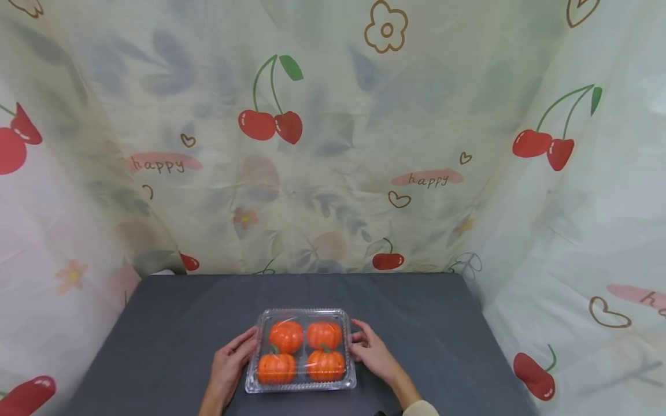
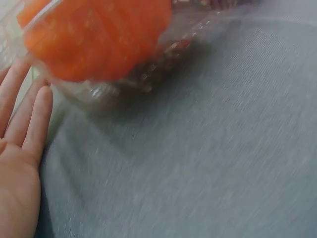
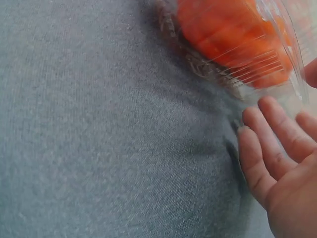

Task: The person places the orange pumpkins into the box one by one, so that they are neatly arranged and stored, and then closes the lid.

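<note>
A clear plastic clamshell box (image 1: 300, 386) with its lid down sits near the front of the table in the head view. Several small orange pumpkins (image 1: 285, 337) with green stems lie inside it in two rows. My left hand (image 1: 229, 361) is at the box's left side, fingers extended along its wall. At the opposite side, my right hand (image 1: 376, 353) has its fingertips right at the wall. In the left wrist view, straight fingers (image 2: 35, 121) reach up beside the box. The right wrist view shows loosely bent fingers (image 3: 275, 136) just below the box's ridged corner.
A dark grey cloth (image 1: 198, 306) covers the table. Pale curtains (image 1: 322, 173) printed with cherries and hearts hang behind it and along both sides. A small white object (image 1: 163, 272) shows at the table's back left corner.
</note>
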